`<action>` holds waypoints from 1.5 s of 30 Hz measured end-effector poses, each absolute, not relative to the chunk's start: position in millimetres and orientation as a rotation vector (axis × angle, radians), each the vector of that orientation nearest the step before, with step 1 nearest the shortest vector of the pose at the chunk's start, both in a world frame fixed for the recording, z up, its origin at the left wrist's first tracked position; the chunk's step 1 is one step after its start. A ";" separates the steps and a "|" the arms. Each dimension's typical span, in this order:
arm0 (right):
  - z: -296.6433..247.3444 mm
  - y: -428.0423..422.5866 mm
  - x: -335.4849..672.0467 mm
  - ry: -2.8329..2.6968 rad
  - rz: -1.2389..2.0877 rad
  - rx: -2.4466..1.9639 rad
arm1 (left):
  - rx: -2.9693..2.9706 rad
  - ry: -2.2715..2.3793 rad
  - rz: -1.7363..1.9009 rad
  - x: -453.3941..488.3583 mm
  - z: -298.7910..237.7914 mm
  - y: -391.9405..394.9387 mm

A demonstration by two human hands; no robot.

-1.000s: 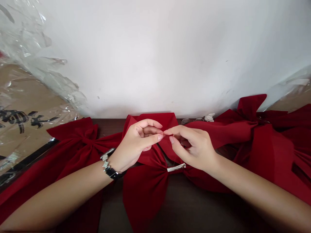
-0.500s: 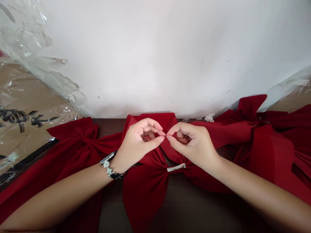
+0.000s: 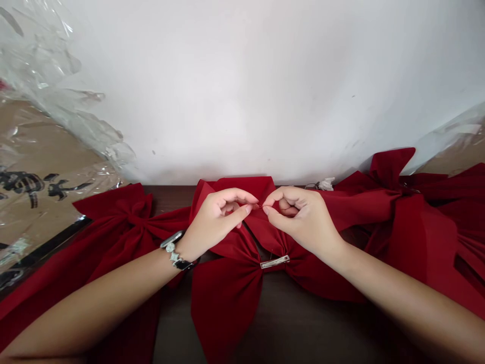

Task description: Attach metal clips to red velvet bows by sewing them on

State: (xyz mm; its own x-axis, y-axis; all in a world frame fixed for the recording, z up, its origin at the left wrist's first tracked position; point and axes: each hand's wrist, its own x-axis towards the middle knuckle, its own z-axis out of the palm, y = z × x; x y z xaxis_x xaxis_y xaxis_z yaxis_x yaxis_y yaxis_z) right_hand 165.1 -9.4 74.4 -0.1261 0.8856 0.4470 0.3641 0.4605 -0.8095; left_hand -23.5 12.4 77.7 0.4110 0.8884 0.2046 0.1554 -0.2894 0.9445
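Head view: we have our left hand and right hand raised close together, fingers curled, fingertips almost meeting above a red fabric bow. A fine thread seems to run between them, too thin to tell if it's pinched. The hands hide the bow's upper middle; a silver metal clip shows below them. Wristwatch on our left wrist. Forearms come in from the lower corners, cut off by the frame. Bow lies on a dark wooden surface, just before a white wall. Second bow lies left, touching it; third bow runs off the right edge.
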 end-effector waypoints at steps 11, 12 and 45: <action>73.6 -8.4 165.6 -1.740 0.630 -1.107 | 1.800 0.937 0.930 -22.9 75.2 14.3; 73.6 -8.5 165.9 -1.741 0.633 -1.112 | 1.805 0.937 0.928 -23.1 74.9 14.5; 85.7 1.9 169.5 -1.613 1.430 -1.126 | 1.941 0.971 0.907 -25.2 80.8 12.8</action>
State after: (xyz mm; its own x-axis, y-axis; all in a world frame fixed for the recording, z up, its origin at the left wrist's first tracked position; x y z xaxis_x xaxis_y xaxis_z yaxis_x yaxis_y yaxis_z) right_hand 169.5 1.9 85.7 -0.3819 0.9230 -0.0465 0.1567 0.0151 -0.9875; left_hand -25.2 12.8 80.8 0.4560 0.8544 0.2493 0.3071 -0.4139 0.8569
